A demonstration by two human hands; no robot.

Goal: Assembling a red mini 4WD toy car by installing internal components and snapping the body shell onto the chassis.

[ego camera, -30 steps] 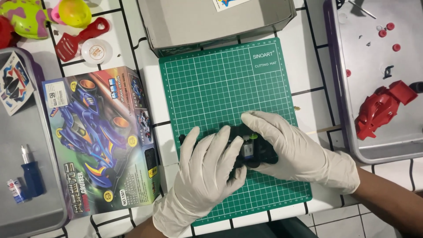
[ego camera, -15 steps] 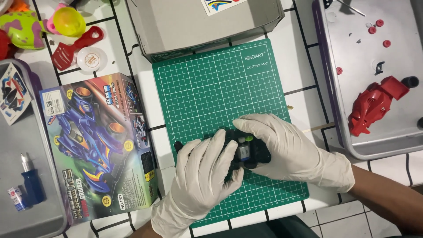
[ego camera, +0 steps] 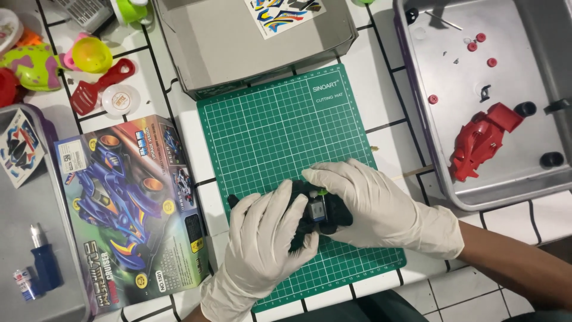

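Far left edge of the white tiled table point(ego camera: 390, 107): a grey tray point(ego camera: 36, 250) with a small blue screwdriver point(ego camera: 43, 262) in it, then the colourful cardboard toy-car box point(ego camera: 128, 211). On the green gridded cutting mat point(ego camera: 280, 131), near its front edge, both gloved hands wrap a small black toy car chassis point(ego camera: 319, 211): left hand point(ego camera: 262, 250) fingers curled over it, right hand point(ego camera: 372, 206) clamped round its other side. Grey open cardboard box point(ego camera: 238, 42) sits behind the mat. Right edge: metal tray point(ego camera: 518, 71) holding a red plastic car body shell point(ego camera: 479, 140).
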